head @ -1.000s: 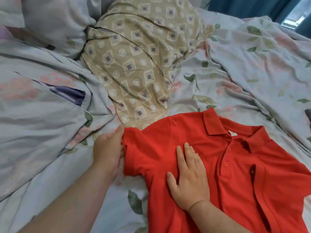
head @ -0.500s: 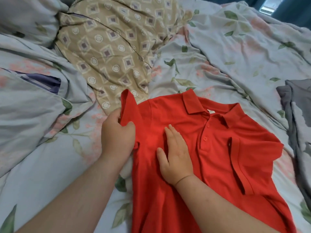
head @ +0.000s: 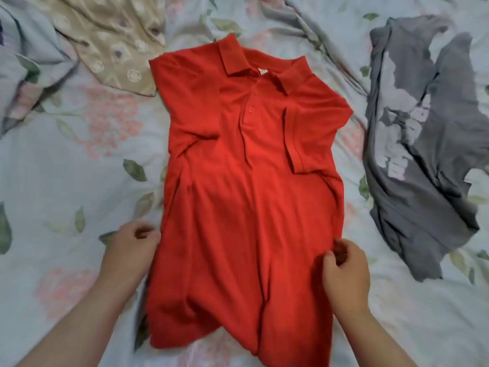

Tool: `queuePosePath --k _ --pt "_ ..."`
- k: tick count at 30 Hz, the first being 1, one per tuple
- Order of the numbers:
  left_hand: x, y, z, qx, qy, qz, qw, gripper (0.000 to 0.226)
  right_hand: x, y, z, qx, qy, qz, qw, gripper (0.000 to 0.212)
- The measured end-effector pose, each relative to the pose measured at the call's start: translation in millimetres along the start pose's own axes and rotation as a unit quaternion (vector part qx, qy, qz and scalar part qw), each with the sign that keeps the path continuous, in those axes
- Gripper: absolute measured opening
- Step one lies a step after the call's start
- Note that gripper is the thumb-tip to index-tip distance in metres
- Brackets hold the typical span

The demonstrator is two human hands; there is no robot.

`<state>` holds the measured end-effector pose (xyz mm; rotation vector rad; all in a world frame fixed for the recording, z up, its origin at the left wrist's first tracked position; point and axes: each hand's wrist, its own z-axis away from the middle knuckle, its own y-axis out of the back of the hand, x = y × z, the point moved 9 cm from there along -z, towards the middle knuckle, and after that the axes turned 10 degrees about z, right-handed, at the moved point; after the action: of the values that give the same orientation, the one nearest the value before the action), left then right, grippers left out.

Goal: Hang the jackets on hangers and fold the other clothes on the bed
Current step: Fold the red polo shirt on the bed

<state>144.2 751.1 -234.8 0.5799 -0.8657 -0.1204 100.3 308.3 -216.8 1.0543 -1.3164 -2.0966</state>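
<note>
A red polo shirt [head: 246, 186] lies face up on the flowered bed sheet [head: 66, 165], collar away from me, both sleeves folded inward over its front. My left hand [head: 132, 250] is at the shirt's left side edge near the waist, fingers curled at the fabric. My right hand [head: 344, 271] pinches the shirt's right side edge at about the same height. Motion blur hides whether the left fingers really hold cloth.
A crumpled grey T-shirt [head: 423, 144] with a pale print lies to the right of the polo. A beige patterned cloth [head: 113, 46] lies at the upper left, beside a bunched flowered quilt [head: 18, 75].
Both hands left the shirt's chest and left sleeve and moved down to its side edges. The left sleeve now lies folded in. My view dropped lower and the grey T-shirt came into sight.
</note>
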Motion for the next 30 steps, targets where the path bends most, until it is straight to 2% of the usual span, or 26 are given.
queuePosePath --k 3,5,7,9,11,13,16,19,20,22,24,25,27,30 --pt "-27 -7 32 -0.066 0.006 -0.009 0.998 0.005 37 -5 21 -0.073 -0.055 0.024 0.996 0.025" --pt "-40 -12 42 -0.094 0.032 0.015 0.995 0.002 45 -9 27 -0.124 -0.098 -0.004 0.987 0.018" --pt "-50 -19 49 -0.126 0.068 0.028 0.989 0.007 47 -17 32 -0.195 -0.125 -0.028 0.972 0.023" --pt "-59 -27 56 -0.152 0.091 0.046 0.983 0.01 45 -28 47 -0.28 -0.125 -0.042 0.951 0.014" --pt "-63 -29 59 -0.152 0.09 0.053 0.983 0.015 44 -35 58 -0.322 -0.099 -0.035 0.941 0.004" --pt "-74 -17 59 -0.108 0.11 0.094 0.984 0.02 52 -32 62 -0.312 -0.118 -0.068 0.94 0.01" --pt "-92 19 56 -0.019 0.144 0.162 0.976 0.03 85 -11 55 -0.241 -0.179 -0.1 0.949 0.015" --pt "-91 54 49 0.018 0.07 0.039 0.997 0.038 110 15 46 -0.165 -0.164 -0.046 0.971 0.03" --pt "-90 59 50 0.01 0.059 0.003 0.998 0.039 113 19 45 -0.148 -0.158 -0.038 0.976 0.037" --pt "-98 52 59 -0.076 0.092 0.015 0.993 0.038 118 19 51 -0.149 -0.148 -0.041 0.977 0.048" --pt "-114 33 83 -0.207 0.174 0.081 0.959 0.03 125 7 66 -0.199 -0.152 -0.07 0.965 0.048" --pt "-123 27 96 -0.249 0.204 0.099 0.942 0.032 133 -1 75 -0.231 -0.163 -0.091 0.955 0.043" --pt "-137 28 109 -0.259 0.215 0.113 0.935 0.038 147 -10 90 -0.276 -0.188 -0.129 0.934 0.027" --pt "-150 39 121 -0.186 0.231 0.173 0.939 0.025 159 -6 96 -0.27 -0.233 -0.164 0.92 0.019"
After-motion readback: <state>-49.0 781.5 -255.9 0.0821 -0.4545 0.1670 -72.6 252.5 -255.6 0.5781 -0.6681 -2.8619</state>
